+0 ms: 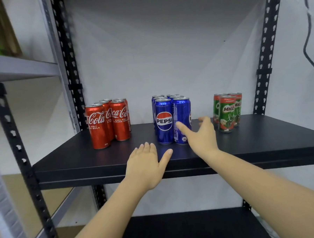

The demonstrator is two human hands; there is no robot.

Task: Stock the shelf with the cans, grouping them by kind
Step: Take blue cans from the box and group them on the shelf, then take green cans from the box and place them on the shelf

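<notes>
While the shelf [262, 131] is being stocked, three upright groups are being shown around the blue Pepsi cans [171, 120]: Coca-Cola cans [107, 121] leftward, Milo cans [227, 111] rightward. The left hand [146, 165], spread and empty, is being rested before them; the nearer right hand [200, 134], opened and empty, is being held beside their front right can.

White wall [167, 54], black cable [310, 38], grey rack [22, 65] left.
</notes>
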